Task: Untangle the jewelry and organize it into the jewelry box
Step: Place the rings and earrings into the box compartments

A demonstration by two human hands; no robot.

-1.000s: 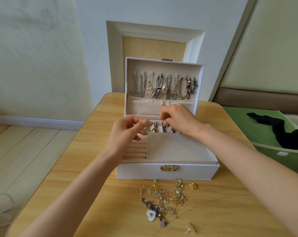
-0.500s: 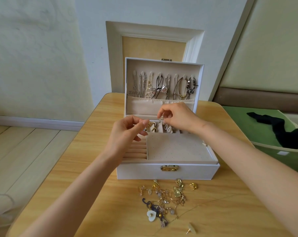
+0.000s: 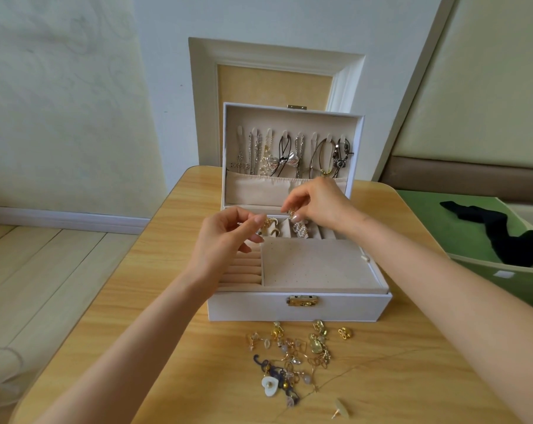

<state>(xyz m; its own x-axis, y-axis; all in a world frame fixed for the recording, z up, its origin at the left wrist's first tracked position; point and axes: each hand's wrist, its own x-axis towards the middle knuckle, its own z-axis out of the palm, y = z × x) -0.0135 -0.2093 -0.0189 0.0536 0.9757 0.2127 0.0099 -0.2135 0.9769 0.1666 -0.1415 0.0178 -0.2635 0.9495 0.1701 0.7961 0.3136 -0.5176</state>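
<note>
Right thumb and forefinger are closed tight on a little gold piece (image 3: 292, 210), held just above the back row of small compartments, right over a pearly piece (image 3: 300, 230) lying in one. The right hand (image 3: 322, 203) arches over that back row. Left hand (image 3: 225, 240) now: fingers curled, thumb pressed to forefinger on a small metal bit (image 3: 240, 223), too tiny to name, beside the gold rings (image 3: 271, 228) in the next compartment. Both hands hover over the open jewelry box (image 3: 299, 312), which sits mid-table with its lid (image 3: 232, 142) upright and necklaces (image 3: 289, 154) hanging inside it. Ring rolls (image 3: 244, 270) and a flat padded panel (image 3: 314, 264) fill the front. The real job waits between the box's front wall and the table's near edge: a tangled pile (image 3: 292, 353) of earrings and charms, with a fine chain (image 3: 366, 366) trailing toward the right edge. I judge all this feather-light, slippery and easily bent; best taken by a solid charm or clasp, never tugged by the thin wire. The table (image 3: 130, 301) is smooth pale wood, so loose bits could skid. Beyond it are a framed panel (image 3: 274, 53) against the wall, plank flooring (image 3: 29, 255) to the left, and a green bin (image 3: 488, 272) on the right holding dark cloth (image 3: 504, 237).
</note>
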